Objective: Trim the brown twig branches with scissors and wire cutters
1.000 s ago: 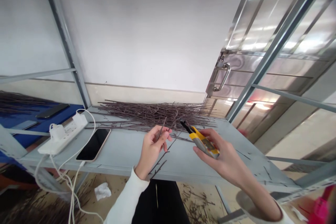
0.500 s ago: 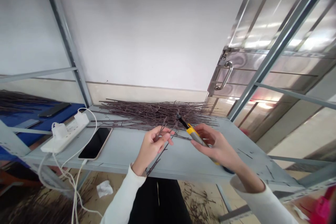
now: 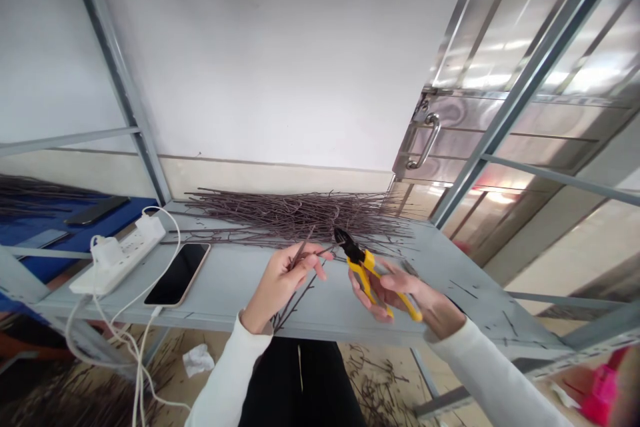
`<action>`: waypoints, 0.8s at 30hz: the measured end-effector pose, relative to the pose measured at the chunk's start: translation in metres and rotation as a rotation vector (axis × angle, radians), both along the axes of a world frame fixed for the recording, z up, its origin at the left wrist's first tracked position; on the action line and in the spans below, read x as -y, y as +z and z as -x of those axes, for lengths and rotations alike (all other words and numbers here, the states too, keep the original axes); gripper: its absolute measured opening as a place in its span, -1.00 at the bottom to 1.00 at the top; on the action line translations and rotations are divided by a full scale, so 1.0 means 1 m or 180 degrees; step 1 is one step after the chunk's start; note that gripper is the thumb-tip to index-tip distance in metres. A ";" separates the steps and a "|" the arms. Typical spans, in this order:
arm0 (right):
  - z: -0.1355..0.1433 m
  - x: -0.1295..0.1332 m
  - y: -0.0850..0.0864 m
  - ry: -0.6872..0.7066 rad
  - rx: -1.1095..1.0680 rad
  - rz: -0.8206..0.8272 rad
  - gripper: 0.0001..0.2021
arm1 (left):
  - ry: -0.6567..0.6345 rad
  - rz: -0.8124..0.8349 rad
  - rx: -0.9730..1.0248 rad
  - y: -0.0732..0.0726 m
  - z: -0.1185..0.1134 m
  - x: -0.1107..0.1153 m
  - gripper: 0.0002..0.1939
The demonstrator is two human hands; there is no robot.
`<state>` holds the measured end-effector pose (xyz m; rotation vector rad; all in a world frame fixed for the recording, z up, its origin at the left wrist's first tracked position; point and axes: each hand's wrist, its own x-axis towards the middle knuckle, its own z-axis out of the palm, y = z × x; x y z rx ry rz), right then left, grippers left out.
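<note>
Head view: the fingers of the left hand (image 3: 285, 277) pinch thin twigs (image 3: 299, 255) over the counter (image 3: 230, 290), while those of the right hand (image 3: 407, 282) loosely grip yellow-handled pliers (image 3: 370, 261), their black tip near the twigs. Snipping twigs seems the step in hand; a cut would call for setting the blades across one steadied stem. Behind lies the twig pile (image 3: 280, 213), leftward a phone (image 3: 179, 273) near the front edge, and more room opens rightward among scattered snippets (image 3: 463, 289).

One head camera is looking forward and down
It is sitting near and above the desk (image 3: 225, 290) — facing the wall (image 3: 265, 67), catching the wearer's lap (image 3: 300, 390) below.
</note>
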<state>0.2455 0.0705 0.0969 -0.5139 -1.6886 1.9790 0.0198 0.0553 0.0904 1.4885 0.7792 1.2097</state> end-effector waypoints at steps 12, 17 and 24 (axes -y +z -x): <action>0.004 0.002 0.012 -0.2361 0.1479 -0.2965 -0.67 | -0.0196 0.0120 -0.0164 0.005 0.002 -0.002 -0.59; 0.009 0.003 -0.001 -0.3402 0.1481 -0.4543 -0.69 | -0.0016 0.0135 -0.0121 0.006 -0.003 -0.003 -0.60; 0.002 -0.005 -0.014 -0.4028 0.1695 -0.6132 -0.59 | -0.0024 0.0243 -0.0161 0.009 -0.007 0.004 -0.64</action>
